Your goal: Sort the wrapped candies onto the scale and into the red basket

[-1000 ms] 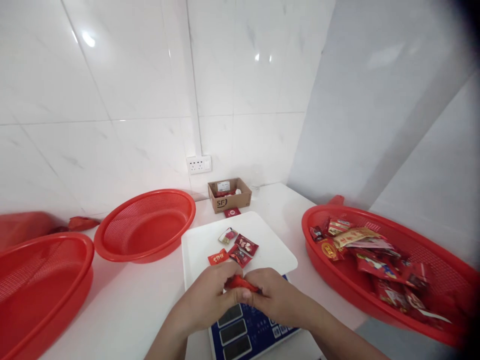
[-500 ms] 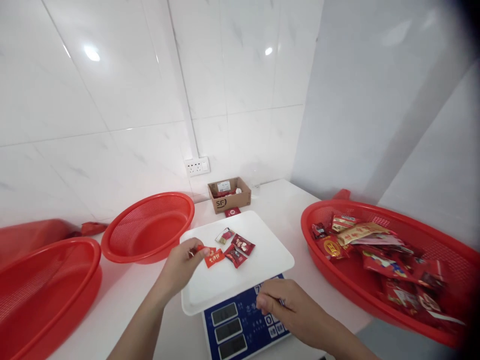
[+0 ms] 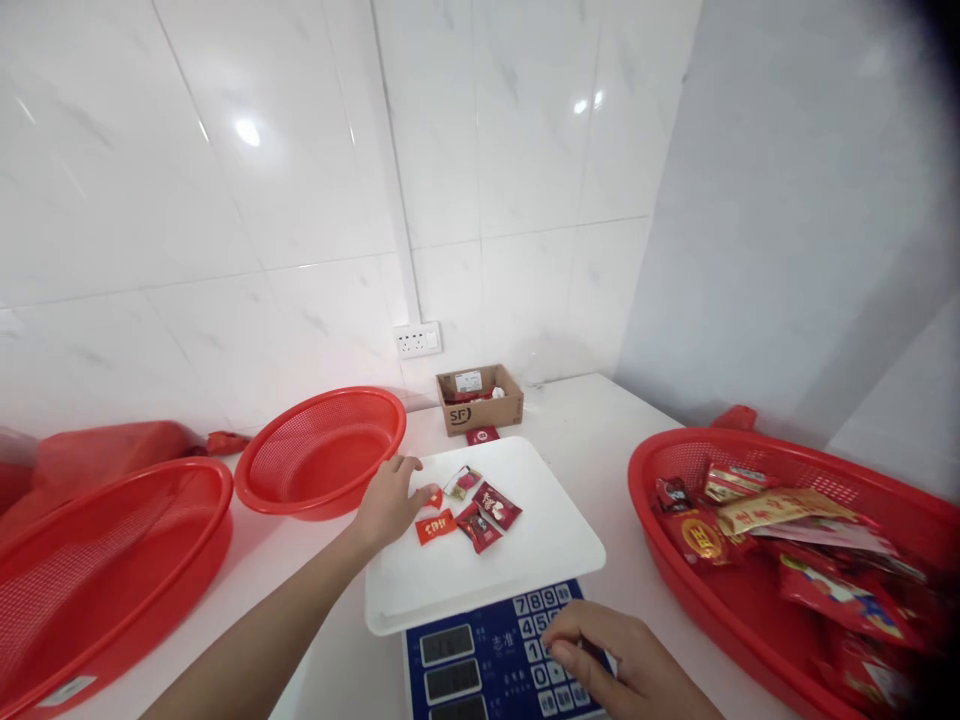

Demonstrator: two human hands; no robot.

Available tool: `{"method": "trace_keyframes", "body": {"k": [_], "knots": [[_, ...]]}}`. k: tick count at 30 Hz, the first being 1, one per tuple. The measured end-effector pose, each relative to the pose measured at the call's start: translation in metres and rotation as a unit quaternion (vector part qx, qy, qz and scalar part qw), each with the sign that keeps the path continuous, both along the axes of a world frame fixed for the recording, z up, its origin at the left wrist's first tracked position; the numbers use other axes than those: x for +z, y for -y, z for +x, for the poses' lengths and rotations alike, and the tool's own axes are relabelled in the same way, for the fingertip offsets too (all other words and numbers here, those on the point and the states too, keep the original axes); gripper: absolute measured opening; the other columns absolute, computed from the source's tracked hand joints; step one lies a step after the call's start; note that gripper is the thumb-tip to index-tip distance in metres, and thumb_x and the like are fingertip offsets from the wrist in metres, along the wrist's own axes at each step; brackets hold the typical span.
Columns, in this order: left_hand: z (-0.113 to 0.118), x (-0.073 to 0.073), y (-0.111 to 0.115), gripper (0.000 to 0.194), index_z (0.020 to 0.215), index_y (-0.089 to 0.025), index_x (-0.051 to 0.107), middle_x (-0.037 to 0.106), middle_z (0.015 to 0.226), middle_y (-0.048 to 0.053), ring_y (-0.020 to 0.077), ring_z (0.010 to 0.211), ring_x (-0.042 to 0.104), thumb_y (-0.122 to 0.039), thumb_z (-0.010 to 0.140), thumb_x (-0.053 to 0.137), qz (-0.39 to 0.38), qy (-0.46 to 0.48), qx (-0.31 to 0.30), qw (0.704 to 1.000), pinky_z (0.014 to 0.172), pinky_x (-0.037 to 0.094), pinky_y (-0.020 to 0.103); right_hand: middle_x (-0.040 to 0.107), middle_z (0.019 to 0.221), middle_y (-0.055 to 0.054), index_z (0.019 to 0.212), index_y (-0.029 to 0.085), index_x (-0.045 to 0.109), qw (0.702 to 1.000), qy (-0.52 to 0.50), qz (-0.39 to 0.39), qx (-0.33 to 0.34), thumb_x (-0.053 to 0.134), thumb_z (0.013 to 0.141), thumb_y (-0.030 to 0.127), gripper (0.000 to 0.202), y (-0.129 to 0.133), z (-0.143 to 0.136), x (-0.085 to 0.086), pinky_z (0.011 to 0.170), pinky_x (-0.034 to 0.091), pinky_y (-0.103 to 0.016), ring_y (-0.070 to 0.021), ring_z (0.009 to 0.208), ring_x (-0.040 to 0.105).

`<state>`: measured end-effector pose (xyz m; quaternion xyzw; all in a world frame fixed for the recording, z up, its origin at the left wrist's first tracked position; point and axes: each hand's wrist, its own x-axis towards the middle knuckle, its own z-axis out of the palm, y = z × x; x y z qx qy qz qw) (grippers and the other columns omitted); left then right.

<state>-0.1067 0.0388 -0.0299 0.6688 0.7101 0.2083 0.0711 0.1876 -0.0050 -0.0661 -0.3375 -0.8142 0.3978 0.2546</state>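
My left hand (image 3: 391, 503) is open over the left side of a white scale tray (image 3: 540, 535), its fingers apart and the thumb at a small orange-red packet (image 3: 433, 499). A second orange-red packet (image 3: 436, 527) lies flat just in front of it. Two dark red packets, one upper (image 3: 497, 504) and one lower (image 3: 478, 528), lie beside a clear-and-pink packet (image 3: 463, 482). Over the keypad of the blue scale (image 3: 502, 670) my right hand (image 3: 626, 655) is curled closed, with nothing visible in it.
A red basket (image 3: 651, 520) of mixed wrapped packets stands at the right. Two more red baskets, one behind (image 3: 251, 470) and one nearer (image 3: 202, 560), stand at the left. A cardboard box (image 3: 487, 412) with packets sits by the wall, a dark red packet (image 3: 482, 436) in front.
My left hand has let go of the orange-red packets, which now lie on the tray, and its fingers have spread. My right hand stays curled near the keypad. The view has shifted slightly.
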Motion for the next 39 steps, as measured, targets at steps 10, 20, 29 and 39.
{"method": "trace_keyframes", "body": {"k": [10,20,29,39], "knots": [[0.046,-0.011,0.007,0.076,0.147,-0.023,0.019,0.01,0.155,0.012,0.0314,0.141,-0.003,-0.068,0.086,0.025,-0.104,-0.043,-0.105,0.988,0.111,0.007,0.058,0.058,0.113,-0.01,0.132,0.033,0.041,0.954,-0.184,0.216,-0.094,0.047,0.09,0.05,0.046,0.0,0.011,0.018,0.076,0.054,-0.035,-0.0223,0.084,0.063],[0.051,-0.001,-0.004,0.085,0.147,-0.025,0.014,0.005,0.155,0.011,0.0333,0.14,-0.005,-0.075,0.079,0.027,-0.163,-0.066,-0.14,0.974,0.109,0.004,0.062,0.061,0.103,-0.006,0.13,0.035,0.042,0.969,-0.137,0.193,-0.074,0.046,0.09,0.051,0.043,-0.004,0.015,0.008,0.07,0.056,-0.029,-0.019,0.077,0.063],[0.075,-0.003,-0.006,0.072,0.145,-0.021,0.027,0.019,0.153,0.013,0.0341,0.141,0.005,-0.065,0.087,0.028,-0.141,-0.073,-0.22,0.962,0.108,0.004,0.062,0.064,0.093,-0.004,0.124,0.032,0.048,0.966,-0.138,0.208,-0.065,0.047,0.091,0.046,0.037,-0.005,0.014,0.011,0.066,0.055,-0.024,-0.0165,0.073,0.063],[0.042,0.009,-0.012,0.074,0.148,-0.019,0.01,0.009,0.155,0.014,0.0351,0.141,0.002,-0.064,0.089,0.013,-0.128,-0.041,-0.111,0.985,0.107,0.006,0.062,0.063,0.09,-0.003,0.121,0.031,0.051,0.976,-0.11,0.173,-0.077,0.049,0.091,0.04,0.031,-0.002,0.031,-0.005,0.067,0.055,-0.022,-0.0152,0.074,0.063]]}}
